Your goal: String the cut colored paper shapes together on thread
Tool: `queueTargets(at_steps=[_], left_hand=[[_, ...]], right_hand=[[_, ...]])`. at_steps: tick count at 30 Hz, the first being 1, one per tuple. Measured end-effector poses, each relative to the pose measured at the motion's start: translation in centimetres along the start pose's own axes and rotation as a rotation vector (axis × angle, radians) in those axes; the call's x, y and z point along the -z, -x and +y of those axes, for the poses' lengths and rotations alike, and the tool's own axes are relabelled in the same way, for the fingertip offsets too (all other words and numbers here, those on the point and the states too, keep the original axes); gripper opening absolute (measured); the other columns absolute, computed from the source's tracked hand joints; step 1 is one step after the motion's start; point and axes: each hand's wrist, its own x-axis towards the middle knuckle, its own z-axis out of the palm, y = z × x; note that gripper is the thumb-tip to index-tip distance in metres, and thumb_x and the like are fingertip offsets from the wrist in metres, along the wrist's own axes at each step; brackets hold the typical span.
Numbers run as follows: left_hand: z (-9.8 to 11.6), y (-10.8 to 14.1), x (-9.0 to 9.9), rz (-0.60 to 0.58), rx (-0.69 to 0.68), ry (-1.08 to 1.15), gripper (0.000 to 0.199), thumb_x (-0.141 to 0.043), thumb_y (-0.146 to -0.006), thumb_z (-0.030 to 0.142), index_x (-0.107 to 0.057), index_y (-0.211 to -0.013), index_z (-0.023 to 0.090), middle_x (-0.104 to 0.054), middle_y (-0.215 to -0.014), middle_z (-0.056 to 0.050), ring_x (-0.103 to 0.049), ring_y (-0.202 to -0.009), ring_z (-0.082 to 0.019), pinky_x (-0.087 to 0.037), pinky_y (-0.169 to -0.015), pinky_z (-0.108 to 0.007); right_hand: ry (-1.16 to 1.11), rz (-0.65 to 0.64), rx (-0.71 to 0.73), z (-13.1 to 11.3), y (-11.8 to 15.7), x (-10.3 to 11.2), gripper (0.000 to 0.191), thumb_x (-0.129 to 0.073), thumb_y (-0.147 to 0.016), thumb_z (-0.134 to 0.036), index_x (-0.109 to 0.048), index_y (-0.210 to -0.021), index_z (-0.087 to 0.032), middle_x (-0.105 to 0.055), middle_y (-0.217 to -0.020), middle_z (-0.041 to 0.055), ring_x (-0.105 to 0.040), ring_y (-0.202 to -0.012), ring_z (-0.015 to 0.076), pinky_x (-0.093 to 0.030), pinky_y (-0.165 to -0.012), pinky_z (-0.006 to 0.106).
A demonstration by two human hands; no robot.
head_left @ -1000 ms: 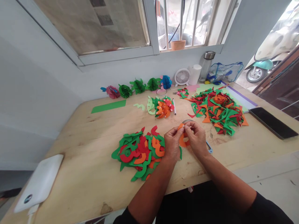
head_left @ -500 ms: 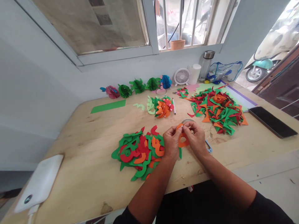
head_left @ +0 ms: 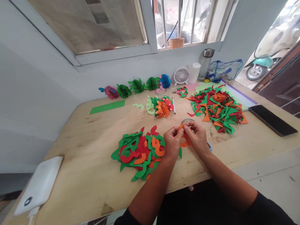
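Between my two hands is an orange paper cutout [head_left: 186,142], pinched at its upper end and hanging down toward the table. My left hand [head_left: 172,140] is closed on its left side, thumb against fingers. From the right, my right hand [head_left: 196,136] pinches the same end, fingertips almost touching those of the left. Beside my left hand lies a heap of cut paper shapes [head_left: 138,153] in green, red and orange. Partly hidden behind my right hand are a round tape roll [head_left: 187,120] and a light blue handle [head_left: 209,146]. A green paper piece [head_left: 180,153] peeks out below.
Paper scraps [head_left: 220,107] are piled at the right, near a black phone [head_left: 273,119]. Folded paper ornaments [head_left: 137,86] line the wall beside a small fan [head_left: 181,76] and a glass bottle [head_left: 206,65]. A green strip [head_left: 107,107], a pen [head_left: 173,105] and a white power bank [head_left: 38,184] also lie here.
The orange cutout has tilted and shows less of its opening; the pale spot at the pinched end no longer shows. Both hands stay nearly in place, and the view has shifted slightly.
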Motion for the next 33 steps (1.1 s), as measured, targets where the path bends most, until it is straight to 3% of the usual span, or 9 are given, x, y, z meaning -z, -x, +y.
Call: queueTargets(at_steps=[6, 13, 18, 22, 26, 31, 33], left_hand=[[0.1, 0.2, -0.3, -0.064, 0.013, 0.013, 0.027, -0.067, -0.071, 0.035, -0.071, -0.087, 0.013, -0.069, -0.076, -0.004, -0.062, -0.064, -0.013, -0.05, -0.06, -0.022], [0.2, 0.0, -0.3, -0.018, 0.046, -0.034, 0.026, -0.071, -0.066, 0.038, -0.068, -0.069, 0.012, -0.062, -0.059, 0.0, -0.054, -0.051, -0.009, -0.046, -0.051, -0.019], [0.5, 0.1, -0.3, -0.009, 0.045, -0.04, 0.024, -0.071, -0.066, 0.036, -0.067, -0.067, 0.013, -0.06, -0.058, 0.001, -0.054, -0.051, -0.009, -0.044, -0.05, -0.019], [0.6, 0.2, -0.3, -0.064, 0.061, -0.031, 0.024, -0.068, -0.069, 0.036, -0.068, -0.072, 0.012, -0.063, -0.065, -0.001, -0.055, -0.055, -0.009, -0.047, -0.055, -0.021], [0.9, 0.3, -0.2, -0.144, 0.086, -0.099, 0.021, -0.068, -0.07, 0.033, -0.067, -0.068, 0.012, -0.059, -0.057, 0.0, -0.053, -0.053, -0.009, -0.043, -0.053, -0.019], [1.6, 0.2, -0.1, 0.0, 0.102, -0.083, 0.019, -0.069, -0.067, 0.032, -0.067, -0.066, 0.013, -0.058, -0.056, 0.001, -0.051, -0.052, -0.008, -0.042, -0.054, -0.02], [1.7, 0.1, 0.0, 0.048, 0.102, -0.061, 0.018, -0.068, -0.067, 0.031, -0.067, -0.068, 0.013, -0.058, -0.058, 0.001, -0.051, -0.053, -0.008, -0.043, -0.056, -0.021]], right_hand=[[-0.149, 0.013, -0.075, 0.1, -0.1, 0.1, 0.018, -0.057, -0.079, -0.038, -0.057, -0.078, -0.02, -0.06, -0.073, 0.0013, -0.054, -0.064, 0.0149, -0.046, -0.061, 0.029], [-0.253, -0.001, -0.116, -0.5, -0.2, 0.2, 0.02, -0.059, -0.078, -0.04, -0.056, -0.077, -0.02, -0.059, -0.072, 0.0001, -0.053, -0.066, 0.014, -0.044, -0.063, 0.027], [-0.237, -0.053, -0.139, -0.2, -0.4, 0.4, 0.022, -0.061, -0.077, -0.041, -0.058, -0.075, -0.019, -0.058, -0.069, -0.0002, -0.052, -0.063, 0.0132, -0.043, -0.06, 0.026], [-0.233, -0.017, -0.138, 0.3, -0.4, 0.3, 0.024, -0.062, -0.076, -0.043, -0.058, -0.074, -0.019, -0.059, -0.067, 0.0001, -0.052, -0.061, 0.0132, -0.044, -0.059, 0.027], [-0.286, -0.002, -0.198, -0.5, -0.4, 0.6, 0.027, -0.064, -0.074, -0.046, -0.058, -0.074, -0.02, -0.059, -0.066, -0.0004, -0.052, -0.057, 0.0129, -0.043, -0.054, 0.026], [-0.128, 0.003, -0.117, -1.6, -1.5, 3.3, 0.025, -0.057, -0.08, -0.042, -0.064, -0.089, -0.02, -0.066, -0.087, 0.0036, -0.059, -0.08, 0.0161, -0.046, -0.067, 0.027], [-0.023, -0.004, -0.07, -1.1, -2.1, 4.7, 0.024, -0.055, -0.081, -0.04, -0.063, -0.092, -0.02, -0.067, -0.089, 0.0041, -0.059, -0.079, 0.0164, -0.046, -0.067, 0.028]])
